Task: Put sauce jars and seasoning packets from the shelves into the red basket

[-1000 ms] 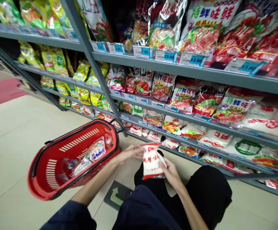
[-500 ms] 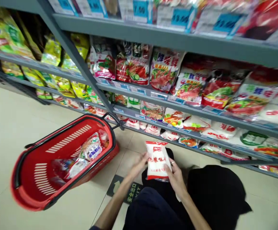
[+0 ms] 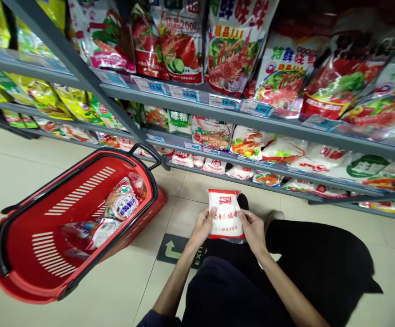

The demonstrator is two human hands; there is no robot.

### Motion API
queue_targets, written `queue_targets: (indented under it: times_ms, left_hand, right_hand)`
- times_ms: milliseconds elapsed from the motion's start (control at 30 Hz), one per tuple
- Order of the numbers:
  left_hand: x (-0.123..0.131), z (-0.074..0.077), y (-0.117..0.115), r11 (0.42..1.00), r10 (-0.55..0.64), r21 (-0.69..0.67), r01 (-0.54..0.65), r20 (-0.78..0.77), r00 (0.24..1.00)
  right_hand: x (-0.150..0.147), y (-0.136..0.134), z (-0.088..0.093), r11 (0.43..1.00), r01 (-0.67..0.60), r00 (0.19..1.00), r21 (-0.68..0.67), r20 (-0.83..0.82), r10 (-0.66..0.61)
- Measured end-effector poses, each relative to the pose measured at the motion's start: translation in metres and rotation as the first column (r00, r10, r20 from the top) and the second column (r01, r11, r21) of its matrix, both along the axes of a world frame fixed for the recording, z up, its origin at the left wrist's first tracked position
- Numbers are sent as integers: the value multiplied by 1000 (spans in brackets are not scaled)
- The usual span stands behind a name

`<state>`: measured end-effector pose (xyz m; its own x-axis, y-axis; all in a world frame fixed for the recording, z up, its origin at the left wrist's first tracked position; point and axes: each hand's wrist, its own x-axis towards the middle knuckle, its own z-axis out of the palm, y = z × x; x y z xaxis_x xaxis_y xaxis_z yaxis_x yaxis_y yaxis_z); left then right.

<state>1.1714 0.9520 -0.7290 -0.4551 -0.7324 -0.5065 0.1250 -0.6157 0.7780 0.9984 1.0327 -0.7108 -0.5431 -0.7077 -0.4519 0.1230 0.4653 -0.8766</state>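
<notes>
A white plastic packet (image 3: 225,215) with red bands and red characters is held in front of my knees, its printed face up. My left hand (image 3: 202,227) grips its left edge, thumb on the front. On the opposite edge, my right hand (image 3: 253,229) holds it the same way; a ring shows on one finger. The fingers behind the packet are hidden. To the left, a red shopping basket (image 3: 23,218) stands on the floor with several packets (image 3: 121,200) inside.
Grey shelves (image 3: 197,109) run across ahead, loaded with seasoning bags (image 3: 234,50) and smaller white packets (image 3: 214,166) low down. A green exit sign (image 3: 173,250) is on the tiled floor (image 3: 122,281). The basket's black handle (image 3: 150,154) juts toward the shelf post.
My left hand has closed on the packet's left edge, where its fingers were only beside it before. The view has tipped down and closer to the shelves.
</notes>
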Motion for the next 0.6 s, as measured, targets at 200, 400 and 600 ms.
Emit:
queue_targets:
  times_ms: [200, 400, 600]
  left_hand:
    - [-25, 37, -30, 984, 43, -168, -59, -93, 995]
    - [-28, 59, -31, 966, -19, -258, -22, -156, 988]
    - [-22, 41, -15, 974, -71, -220, 44, -115, 991]
  right_hand:
    - [5, -11, 36, 966, 184, 977, -182, -77, -201]
    - [-1, -14, 42, 929, 233, 968, -288, -26, -251]
    - [-10, -9, 14, 929, 239, 954, -284, 244, -171]
